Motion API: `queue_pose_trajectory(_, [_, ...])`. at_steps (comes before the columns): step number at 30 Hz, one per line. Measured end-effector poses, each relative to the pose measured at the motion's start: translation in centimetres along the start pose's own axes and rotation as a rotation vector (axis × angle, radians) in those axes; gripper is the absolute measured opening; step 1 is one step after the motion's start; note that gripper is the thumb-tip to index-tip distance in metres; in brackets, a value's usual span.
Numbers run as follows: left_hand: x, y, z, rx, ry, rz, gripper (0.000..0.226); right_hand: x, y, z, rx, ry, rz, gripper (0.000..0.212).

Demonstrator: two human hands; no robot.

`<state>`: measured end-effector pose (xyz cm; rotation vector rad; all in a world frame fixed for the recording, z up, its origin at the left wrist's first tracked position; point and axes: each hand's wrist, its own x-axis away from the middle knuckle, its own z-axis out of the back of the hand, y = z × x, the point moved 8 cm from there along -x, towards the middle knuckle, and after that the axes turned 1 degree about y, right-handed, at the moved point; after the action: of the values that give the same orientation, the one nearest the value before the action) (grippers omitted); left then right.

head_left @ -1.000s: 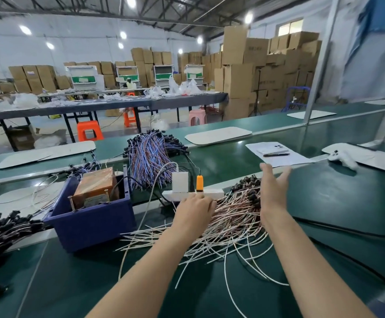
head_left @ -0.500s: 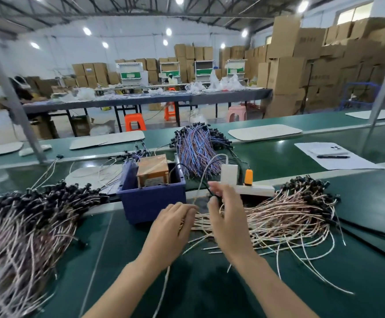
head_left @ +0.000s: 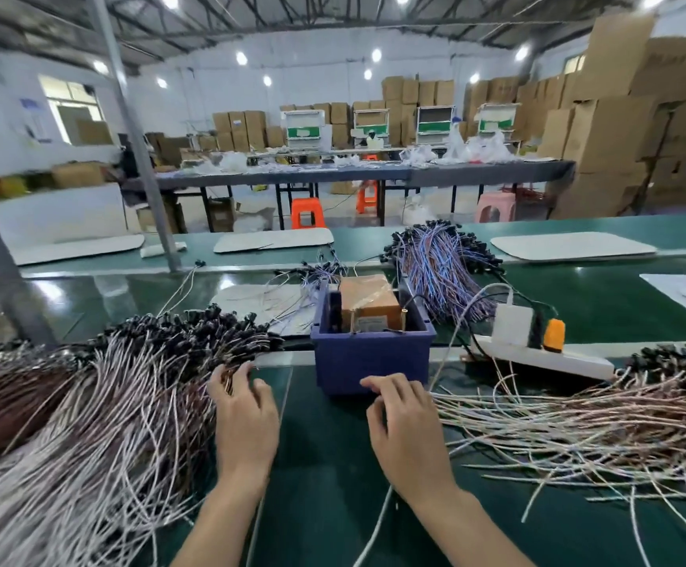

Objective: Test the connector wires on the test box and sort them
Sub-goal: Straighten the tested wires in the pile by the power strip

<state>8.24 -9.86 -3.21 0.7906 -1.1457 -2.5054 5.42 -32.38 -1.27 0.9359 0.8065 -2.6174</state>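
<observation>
The test box (head_left: 369, 304), brown and wrapped in tape, sits in a blue bin (head_left: 369, 358) on the green belt. A big pile of pale connector wires (head_left: 128, 403) with black plugs lies to its left, and a looser pile (head_left: 578, 423) lies to its right. My left hand (head_left: 243, 419) touches the left pile's edge with bent, spread fingers. Just in front of the bin, my right hand (head_left: 406, 427) hovers with fingers curled downward. A thin white wire (head_left: 374, 525) trails out from under that wrist; what the fingers hold is hidden.
A white power strip (head_left: 545, 356) with an orange plug (head_left: 554, 329) and a white adapter lies right of the bin. Blue-purple wires (head_left: 439, 263) are heaped behind it. A metal post (head_left: 136, 157) rises at back left. White boards lie on the far belt.
Both hands have moved left from the power strip and right pile. The left hand now reaches the left pile, and the right hand has left the test box cable. My view swung left.
</observation>
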Motion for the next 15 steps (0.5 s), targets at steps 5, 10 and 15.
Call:
queue_pose_trajectory(5, [-1.5, -0.9, -0.2, -0.027, 0.032, 0.059, 0.04, -0.1, 0.4, -0.5, 0.065, -0.004, -0.01, 0.032])
queue_pose_trajectory(10, [-1.9, -1.8, 0.0, 0.064, 0.086, 0.099, 0.036, -0.3, 1.3, -0.6, 0.058, 0.031, -0.069, 0.031])
queue_pose_trajectory(15, [-2.0, -2.0, 0.1, 0.079, 0.049, 0.128, 0.045, -0.3, 1.4, -0.8, 0.099, 0.02, -0.065, 0.029])
